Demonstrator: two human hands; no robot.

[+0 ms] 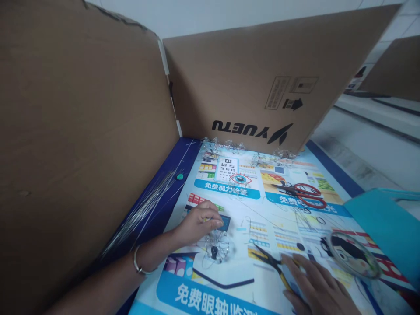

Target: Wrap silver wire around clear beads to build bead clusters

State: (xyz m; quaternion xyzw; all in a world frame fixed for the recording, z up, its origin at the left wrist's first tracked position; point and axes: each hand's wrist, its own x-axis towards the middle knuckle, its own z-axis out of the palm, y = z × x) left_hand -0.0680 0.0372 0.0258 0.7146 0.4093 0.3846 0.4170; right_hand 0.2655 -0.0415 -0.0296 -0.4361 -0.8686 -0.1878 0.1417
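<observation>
My left hand (200, 222), with a thin bangle on its wrist, rests on a printed poster (229, 271) with its fingers curled around something small that I cannot make out. Just below its fingers sits a small beaded wire piece (216, 248). My right hand (318, 286) lies at the lower right with fingers stretched out flat over the yellow handles of a pair of pliers (271, 261), whose dark jaws point left.
A bundle of thin silver wires (144, 210) lies along the left cardboard wall (82, 144). A second cardboard panel (262, 83) stands behind. Red-handled scissors (303, 194), a round clear lid or dish (352, 254) and a teal box (390, 223) sit at the right.
</observation>
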